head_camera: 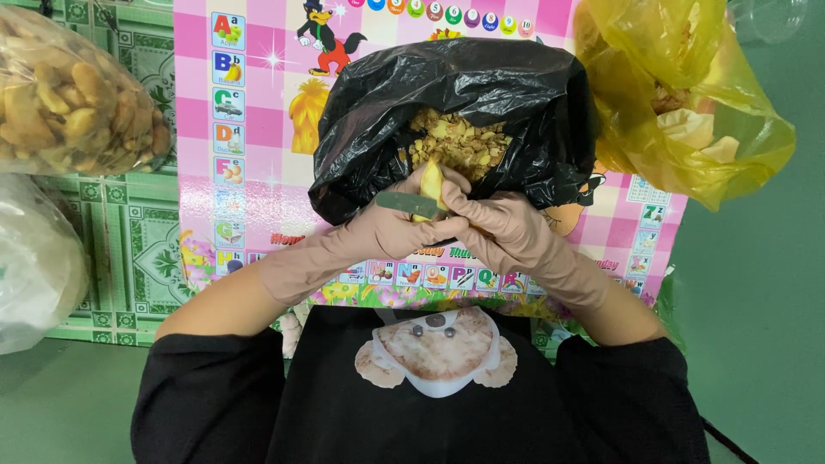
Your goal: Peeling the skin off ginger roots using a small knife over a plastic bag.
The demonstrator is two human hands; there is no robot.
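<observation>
A small pale yellow piece (432, 185), apparently a nut or kernel, was held upright between both gloved hands directly over the mouth of a black plastic bag (524, 112). That position appeared chosen so that trimmings would fall into the bag, which already held a heap of pale shell fragments (455, 142). The left hand (387, 228) was closed around the piece, and a narrow grey blade (408, 204) was seen lying across its fingers. The right hand (507, 228) was likewise curled shut against the piece from the other side; which hand gripped the blade handle could not be told. Beneath lay a pink picture chart (258, 103), seemingly spread as a liner. A yellow bag (687, 120) stood just right of the black one; a clear bag of brown nuts (73, 94) was well apart at the left.
</observation>
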